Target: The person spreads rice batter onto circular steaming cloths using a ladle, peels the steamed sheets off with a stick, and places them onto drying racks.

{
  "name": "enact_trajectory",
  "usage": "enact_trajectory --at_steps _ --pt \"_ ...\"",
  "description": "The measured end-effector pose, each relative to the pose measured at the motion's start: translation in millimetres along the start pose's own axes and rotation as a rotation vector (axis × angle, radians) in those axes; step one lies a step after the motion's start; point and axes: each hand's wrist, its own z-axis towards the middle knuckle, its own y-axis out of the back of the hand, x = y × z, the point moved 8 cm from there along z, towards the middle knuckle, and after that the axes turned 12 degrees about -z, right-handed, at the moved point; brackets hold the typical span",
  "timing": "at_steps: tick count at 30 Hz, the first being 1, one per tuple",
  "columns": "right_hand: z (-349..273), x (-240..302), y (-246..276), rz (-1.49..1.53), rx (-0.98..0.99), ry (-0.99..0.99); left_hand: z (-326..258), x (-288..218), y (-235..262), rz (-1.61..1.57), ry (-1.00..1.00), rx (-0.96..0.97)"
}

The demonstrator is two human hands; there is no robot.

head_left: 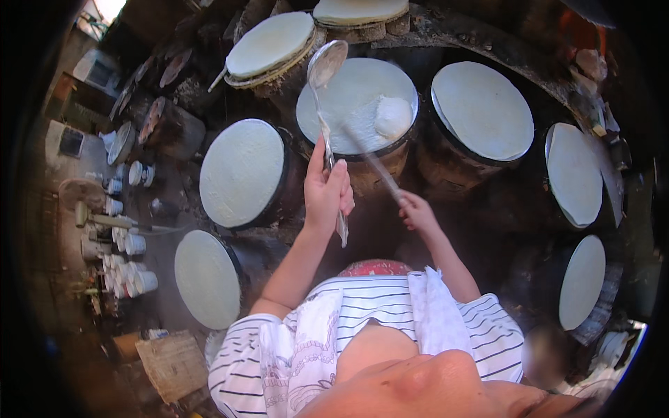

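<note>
Left hand (326, 191) gripped the ladle (326, 64); right hand (416, 209) held a stick (376, 165), spreading batter (391, 115) across the round griddle (348, 90) — even circling needed next.

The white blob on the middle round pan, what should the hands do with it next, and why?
Probably sweep the stick in the right hand round to spread the white mound flat. It sits heaped at one side of the middle pan, while the neighbouring pan is already evenly covered. The left hand holds the ladle raised, its bowl looking empty.
</note>
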Motion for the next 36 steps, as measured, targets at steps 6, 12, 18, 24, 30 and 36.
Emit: enact_trajectory --at_steps 6,12,18,24,30,36 --pt "90.3 27.5 139.5 -0.034 -0.251 0.132 36.7 47.5 -62.7 0.0 0.059 0.003" --pt "35.6 63.4 176.1 -0.737 -0.547 0.316 59.0 37.5 -79.7 -0.096 0.224 -0.015" --pt "46.8 79.2 177.6 -0.878 -0.593 0.459 104.8 77.4 -67.9 -0.632 0.418 -0.134" --pt "56.7 70.3 189.6 -0.841 -0.429 0.554 115.7 102.0 -56.9 -0.982 0.708 -0.166" --pt "13.4 22.9 172.3 -0.306 -0.399 0.171 124.2 121.4 -46.6 -0.797 0.516 -0.241" --pt "19.4 19.2 62.5 0.018 -0.069 0.098 80.2 198.3 -25.3 -0.718 0.272 -0.365"
